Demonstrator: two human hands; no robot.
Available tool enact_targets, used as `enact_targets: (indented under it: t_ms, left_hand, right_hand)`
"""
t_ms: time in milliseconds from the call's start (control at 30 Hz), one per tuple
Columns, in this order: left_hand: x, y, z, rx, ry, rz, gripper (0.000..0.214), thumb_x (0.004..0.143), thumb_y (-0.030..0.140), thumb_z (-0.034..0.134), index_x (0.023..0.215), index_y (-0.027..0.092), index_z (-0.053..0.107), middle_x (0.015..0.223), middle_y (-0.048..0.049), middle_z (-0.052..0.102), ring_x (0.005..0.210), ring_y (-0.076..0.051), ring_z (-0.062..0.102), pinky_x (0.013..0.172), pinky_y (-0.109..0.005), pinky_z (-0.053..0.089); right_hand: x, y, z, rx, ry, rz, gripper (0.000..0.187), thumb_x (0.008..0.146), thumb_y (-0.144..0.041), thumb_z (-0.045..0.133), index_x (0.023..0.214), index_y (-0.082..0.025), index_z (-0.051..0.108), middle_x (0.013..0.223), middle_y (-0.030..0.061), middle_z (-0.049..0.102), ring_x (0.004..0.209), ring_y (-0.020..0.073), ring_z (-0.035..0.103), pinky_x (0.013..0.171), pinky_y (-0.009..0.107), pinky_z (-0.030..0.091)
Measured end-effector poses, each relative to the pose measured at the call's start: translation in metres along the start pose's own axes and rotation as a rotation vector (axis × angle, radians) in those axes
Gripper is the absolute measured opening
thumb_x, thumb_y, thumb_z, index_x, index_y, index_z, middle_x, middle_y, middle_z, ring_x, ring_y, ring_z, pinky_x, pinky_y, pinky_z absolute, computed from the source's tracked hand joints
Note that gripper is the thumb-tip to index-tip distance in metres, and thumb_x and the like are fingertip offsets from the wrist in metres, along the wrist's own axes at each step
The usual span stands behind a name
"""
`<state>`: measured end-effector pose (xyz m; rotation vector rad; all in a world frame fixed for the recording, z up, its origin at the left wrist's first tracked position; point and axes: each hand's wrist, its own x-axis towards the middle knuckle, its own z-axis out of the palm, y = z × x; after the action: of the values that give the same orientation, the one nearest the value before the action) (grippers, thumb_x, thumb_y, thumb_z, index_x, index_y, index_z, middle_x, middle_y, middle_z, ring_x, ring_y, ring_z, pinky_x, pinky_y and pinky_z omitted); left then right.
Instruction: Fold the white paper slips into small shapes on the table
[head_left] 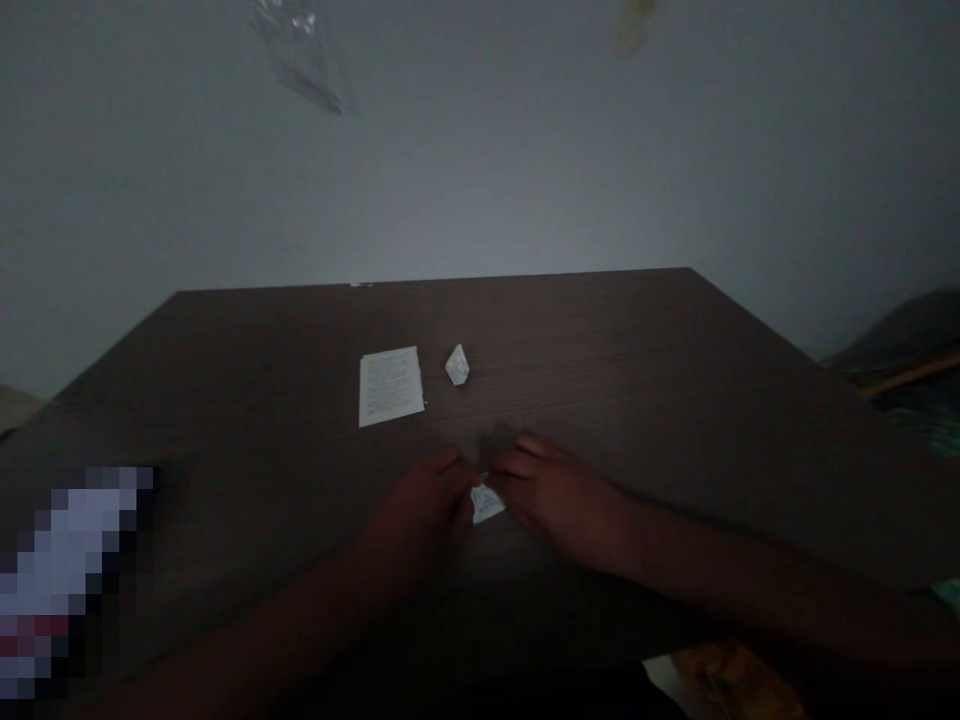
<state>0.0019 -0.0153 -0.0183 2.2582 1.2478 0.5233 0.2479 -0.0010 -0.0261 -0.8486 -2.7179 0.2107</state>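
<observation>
The left hand (424,505) and right hand (559,500) held a narrow pinch on a creased paper slip (487,503) on the wood-grain table (600,370), folding apparently in hand, the next move calling for steady fingertip pressure.

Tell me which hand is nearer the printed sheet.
Left. The left hand sits below the printed sheet; the right hand lies farther off, down and to its right.
</observation>
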Motion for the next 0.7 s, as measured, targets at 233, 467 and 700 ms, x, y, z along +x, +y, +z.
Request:
enact_targets:
  t_ms: [233,467,700]
  left_hand:
    - [-0.005,0.008,-0.008,0.377,-0.143,0.137,0.024,0.099,0.000,0.065,0.107,0.017,0.080,0.113,-0.0099,0.076,0.104,-0.030,0.073,0.094,-0.041,0.062]
    - [-0.016,0.014,-0.009,0.637,-0.192,0.255,0.030,0.104,0.005,0.067,0.127,0.016,0.082,0.113,-0.0118,0.083,0.099,-0.032,0.077,0.091,-0.045,0.060]
    - [-0.024,0.020,-0.006,0.592,-0.164,0.234,0.036,0.106,0.015,0.071,0.141,0.021,0.078,0.122,-0.0112,0.084,0.109,-0.033,0.078,0.097,-0.046,0.057]
  right_hand:
    - [-0.001,-0.009,-0.005,-0.115,-0.054,0.000,0.020,0.108,-0.014,0.076,0.127,-0.019,0.082,0.124,0.0102,0.083,0.117,0.0330,0.072,0.100,0.049,0.062]
    - [-0.005,-0.011,-0.005,-0.084,-0.076,-0.002,0.029,0.109,-0.011,0.073,0.136,-0.016,0.080,0.139,0.0147,0.081,0.130,0.0361,0.071,0.109,0.053,0.062]
    - [0.002,0.005,-0.003,0.158,-0.014,0.050,0.017,0.109,-0.010,0.071,0.123,-0.015,0.080,0.122,0.0131,0.081,0.113,0.0282,0.073,0.108,0.046,0.062]
